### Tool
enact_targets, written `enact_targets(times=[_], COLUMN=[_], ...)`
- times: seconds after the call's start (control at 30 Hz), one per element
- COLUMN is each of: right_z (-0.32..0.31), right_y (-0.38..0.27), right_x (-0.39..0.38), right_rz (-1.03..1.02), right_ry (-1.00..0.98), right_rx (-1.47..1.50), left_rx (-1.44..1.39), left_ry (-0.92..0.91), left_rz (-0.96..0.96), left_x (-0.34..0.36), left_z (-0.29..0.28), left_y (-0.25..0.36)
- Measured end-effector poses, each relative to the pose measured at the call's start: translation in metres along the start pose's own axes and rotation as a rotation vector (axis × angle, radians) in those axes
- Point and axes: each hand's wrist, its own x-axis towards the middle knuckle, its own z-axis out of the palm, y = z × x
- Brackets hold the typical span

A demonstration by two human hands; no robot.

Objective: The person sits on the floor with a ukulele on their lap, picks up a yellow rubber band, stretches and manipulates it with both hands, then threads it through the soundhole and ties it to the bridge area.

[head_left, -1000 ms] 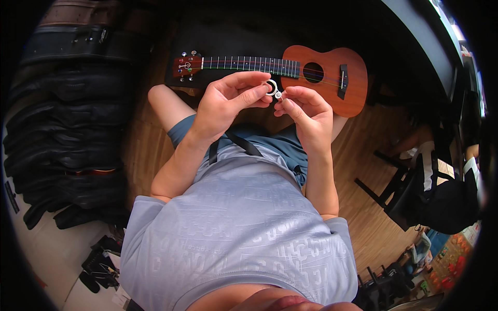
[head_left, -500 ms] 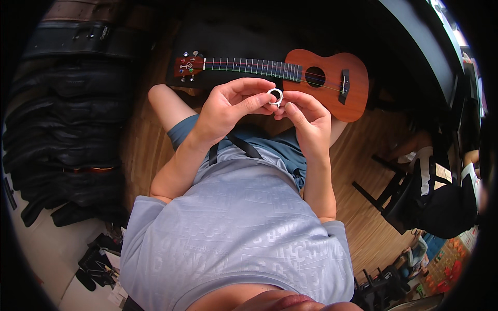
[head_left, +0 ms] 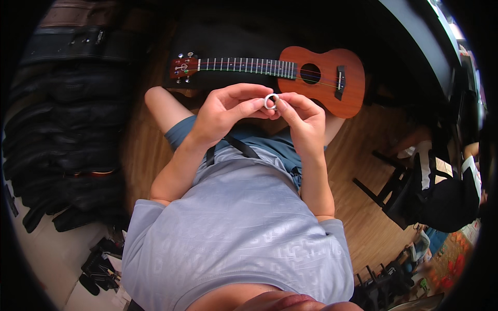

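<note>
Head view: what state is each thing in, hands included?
White ring: held between both hands, its round opening visible.
Left hand: thumb and fingers pinching the ring's left side.
Right hand: thumb and fingers pinching its right side.
Ukulele: lying face up, strung, in neither hand's grip.
Black cases: lined up; open or closed, cannot tell.

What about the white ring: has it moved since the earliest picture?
Yes. Judged against the ukulele lying ahead, the white ring has shifted slightly away from it, toward the grey-blue shirt.
</note>
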Motion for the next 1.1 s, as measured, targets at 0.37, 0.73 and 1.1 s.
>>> enact_targets(times=[0.37,0.73,1.1], right_z=[-0.001,-0.010,-0.010], right_y=[0.000,-0.002,0.001], right_x=[-0.002,-0.005,-0.005], right_rz=[0.013,0.027,0.017], right_ry=[-0.023,0.012,0.021], right_rx=[-0.064,-0.002,0.009], left_rx=[0.264,-0.005,-0.029], left_ry=[0.131,-0.028,-0.031], left_rz=[0.131,-0.037,-0.048], left_x=[0.002,0.004,0.005], left_z=[0.001,-0.001,-0.004], left_y=[-0.013,-0.010,-0.014])
